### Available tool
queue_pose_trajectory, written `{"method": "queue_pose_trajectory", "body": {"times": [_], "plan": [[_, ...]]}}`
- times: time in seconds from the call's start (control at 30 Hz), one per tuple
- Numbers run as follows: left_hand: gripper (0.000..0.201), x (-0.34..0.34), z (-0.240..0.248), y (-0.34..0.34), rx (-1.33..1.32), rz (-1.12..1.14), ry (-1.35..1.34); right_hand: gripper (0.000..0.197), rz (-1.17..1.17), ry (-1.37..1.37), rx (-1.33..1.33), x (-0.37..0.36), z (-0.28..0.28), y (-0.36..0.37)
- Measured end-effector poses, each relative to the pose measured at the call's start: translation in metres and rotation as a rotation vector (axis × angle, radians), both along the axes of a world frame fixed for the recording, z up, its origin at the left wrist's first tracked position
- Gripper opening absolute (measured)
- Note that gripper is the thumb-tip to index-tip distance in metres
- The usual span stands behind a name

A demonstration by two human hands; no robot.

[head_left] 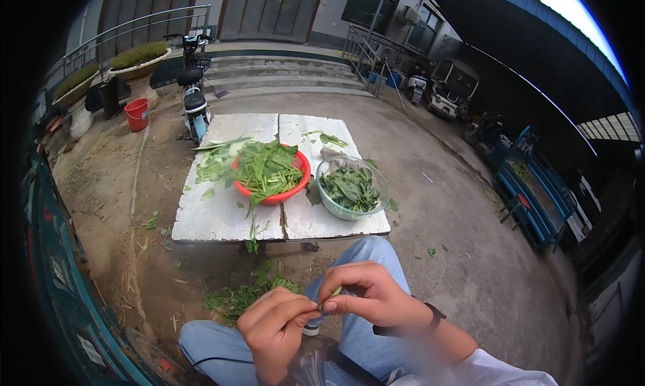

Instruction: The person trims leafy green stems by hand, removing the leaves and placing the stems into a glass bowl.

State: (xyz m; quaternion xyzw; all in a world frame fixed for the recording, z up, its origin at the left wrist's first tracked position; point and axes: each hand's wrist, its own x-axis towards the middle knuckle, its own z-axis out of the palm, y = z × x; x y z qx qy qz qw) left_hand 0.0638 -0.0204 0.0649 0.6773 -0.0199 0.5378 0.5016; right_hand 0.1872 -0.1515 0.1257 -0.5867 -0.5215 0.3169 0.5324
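Note:
Above my lap, my left hand (pixel 277 324) and my right hand (pixel 368 294) meet at the fingertips, both closed in a pinch. Between them is a short piece of green vegetable stem (pixel 336 291), mostly covered by my fingers. Beyond my knees stands a white table (pixel 228 219) with a gap down its middle. On it a red bowl (pixel 305 176) is heaped with leafy greens (pixel 265 165), some hanging over its rim. To its right, a clear bowl (pixel 383 187) holds darker green leaves (pixel 350 188).
Discarded stems and leaves (pixel 238 297) lie on the ground under the table's near edge. A scooter (pixel 194 97) and a red bucket (pixel 136 114) stand at the far left. Steps (pixel 282 73) rise behind. A blue cart (pixel 534 198) is parked at the right.

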Motion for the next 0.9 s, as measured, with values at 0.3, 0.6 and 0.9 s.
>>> {"method": "queue_pose_trajectory", "body": {"times": [0.3,0.6,0.9], "plan": [[0.016,0.001,-0.005,0.000,-0.101,-0.114,-0.036,0.014,0.067,0.147,0.076,0.001,-0.011,0.001],[0.017,-0.002,-0.004,0.002,-0.119,-0.081,0.014,0.025,-0.124,-0.817,0.320,-0.002,0.010,-0.001],[0.018,0.000,-0.003,0.000,-0.108,-0.110,0.001,0.017,-0.088,-0.599,0.327,0.001,0.003,-0.001]]}}
